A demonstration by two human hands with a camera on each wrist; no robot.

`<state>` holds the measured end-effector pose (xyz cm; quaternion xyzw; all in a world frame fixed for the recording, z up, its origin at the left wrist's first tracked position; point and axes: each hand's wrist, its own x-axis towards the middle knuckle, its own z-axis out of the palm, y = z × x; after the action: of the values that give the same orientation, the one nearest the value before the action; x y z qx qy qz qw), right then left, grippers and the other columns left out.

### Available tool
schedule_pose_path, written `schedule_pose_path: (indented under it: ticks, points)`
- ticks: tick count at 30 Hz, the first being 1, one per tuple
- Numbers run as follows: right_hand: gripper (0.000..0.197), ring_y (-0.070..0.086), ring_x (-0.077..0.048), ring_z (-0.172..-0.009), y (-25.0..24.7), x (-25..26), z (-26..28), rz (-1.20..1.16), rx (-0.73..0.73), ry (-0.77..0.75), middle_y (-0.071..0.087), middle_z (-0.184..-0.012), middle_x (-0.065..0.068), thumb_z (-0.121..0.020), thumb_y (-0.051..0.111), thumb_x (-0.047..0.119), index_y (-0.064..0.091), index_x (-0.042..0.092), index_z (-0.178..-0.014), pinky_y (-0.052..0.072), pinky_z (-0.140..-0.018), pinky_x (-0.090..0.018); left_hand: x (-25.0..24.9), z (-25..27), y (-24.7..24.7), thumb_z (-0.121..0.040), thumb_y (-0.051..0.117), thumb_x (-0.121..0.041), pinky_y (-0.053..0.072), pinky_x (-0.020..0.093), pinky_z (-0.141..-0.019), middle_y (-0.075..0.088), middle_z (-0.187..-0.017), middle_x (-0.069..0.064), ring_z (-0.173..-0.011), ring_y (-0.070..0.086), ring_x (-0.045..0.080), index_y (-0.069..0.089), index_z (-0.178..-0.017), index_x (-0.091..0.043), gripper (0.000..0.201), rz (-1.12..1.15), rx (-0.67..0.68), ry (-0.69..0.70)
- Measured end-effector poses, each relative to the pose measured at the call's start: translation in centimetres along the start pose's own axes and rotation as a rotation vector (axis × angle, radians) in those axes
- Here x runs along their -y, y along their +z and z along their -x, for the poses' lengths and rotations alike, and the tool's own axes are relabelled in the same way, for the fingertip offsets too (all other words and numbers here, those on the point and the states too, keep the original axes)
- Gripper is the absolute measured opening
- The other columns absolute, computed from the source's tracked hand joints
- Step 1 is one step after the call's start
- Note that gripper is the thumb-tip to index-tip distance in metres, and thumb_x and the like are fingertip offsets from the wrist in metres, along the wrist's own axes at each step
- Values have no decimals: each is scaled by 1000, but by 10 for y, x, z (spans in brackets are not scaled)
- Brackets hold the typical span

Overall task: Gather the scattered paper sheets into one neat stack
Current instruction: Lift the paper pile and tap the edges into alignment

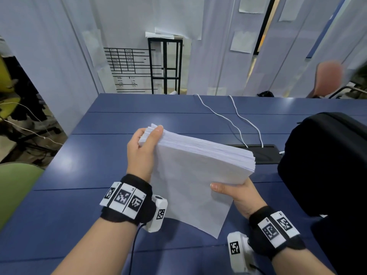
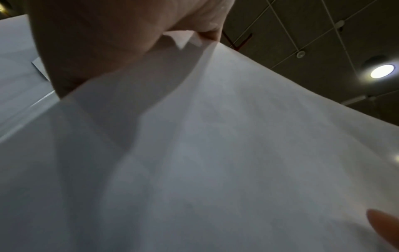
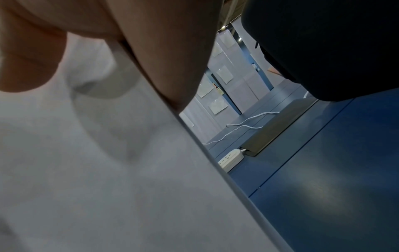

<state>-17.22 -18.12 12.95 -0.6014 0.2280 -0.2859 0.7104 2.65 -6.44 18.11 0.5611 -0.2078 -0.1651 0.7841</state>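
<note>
A thick stack of white paper sheets [image 1: 194, 175] is held tilted above the blue table [image 1: 79, 215], its top edge facing away and slightly uneven. My left hand [image 1: 146, 143] grips the stack's upper left corner, thumb on the near face. My right hand [image 1: 234, 192] holds the right side lower down, thumb across the front sheet, fingers hidden behind. In the left wrist view the paper [image 2: 215, 162] fills the frame beneath my palm [image 2: 97, 42]. In the right wrist view the stack [image 3: 97, 170] covers the left half under my fingers [image 3: 162, 51].
A black backpack [image 1: 325, 165] stands on the table at the right. Two white cables [image 1: 234, 120] run to a black cable hatch [image 1: 264, 153] behind the stack; a white power strip [image 3: 231, 159] lies near it. A green chair [image 1: 15, 187] is at the left.
</note>
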Motion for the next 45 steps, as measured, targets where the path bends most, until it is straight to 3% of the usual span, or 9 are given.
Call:
schedule_pose_path:
  ticks: [5,16,22,25,28,33,37,40,45]
  points:
    - [43,71,-20,-93,0,1,0,-20,-9,-2,75,-97,-6,-58,76,-2,71,15,-97,55,-75,-25,-3,-4,7,-76,56,-27,33,28,-61,43,-63,-9,-61,41,11,46,-62,-18,20,-23,22,-32]
    - [40,71,-13,-92,3,-1,3,88,-85,23,76,-95,0,-73,73,-10,67,12,-105,54,-74,-20,-7,-3,-2,-72,67,-46,44,41,-107,71,-114,-6,-113,63,13,70,-106,-25,40,-3,98,-152]
    - [18,70,-5,-76,18,1,1,209,-162,-31,75,-78,8,-83,71,1,70,19,-83,55,-66,-21,-3,8,3,-93,51,-28,45,28,-102,67,-119,-9,-113,60,3,70,-104,-24,23,-101,38,-54]
    - [16,70,-4,-73,26,2,0,219,-201,-52,74,-75,7,-85,69,4,69,19,-79,55,-64,-19,-5,19,13,-104,38,-21,40,9,-71,55,-79,-9,-70,51,-2,58,-84,-8,31,-189,-2,123]
    - [18,70,-4,-75,30,12,5,201,-186,-83,74,-78,7,-85,68,3,69,20,-82,56,-68,-20,-15,17,14,-103,38,-40,33,21,-63,32,-69,-4,-63,33,8,35,-73,-18,37,-229,-83,175]
    - [30,68,2,-71,21,22,22,131,-94,-122,74,-73,15,-83,65,-9,67,21,-83,52,-64,-13,-40,21,-2,-96,34,-60,40,32,-73,46,-75,2,-73,47,17,46,-72,-19,49,-189,-147,164]
    - [34,71,-8,-83,10,6,38,181,-49,-36,76,-86,6,-74,74,-9,69,22,-88,55,-70,-19,-12,31,-31,-63,53,-88,47,35,-81,60,-105,4,-93,59,17,56,-111,-11,91,-52,115,30]
    - [36,71,-8,-81,9,-1,44,174,-60,-13,76,-85,6,-71,75,-10,69,21,-87,54,-68,-18,19,48,-53,-58,79,-67,51,28,-86,64,-121,9,-107,64,17,47,-132,0,104,-213,303,-7]
    - [26,69,-1,-71,23,2,39,130,-99,-53,74,-74,12,-80,69,-7,67,19,-83,53,-63,-15,15,60,-41,-91,63,-7,52,18,-77,70,-102,-5,-90,68,1,59,-120,-3,29,-244,204,42]
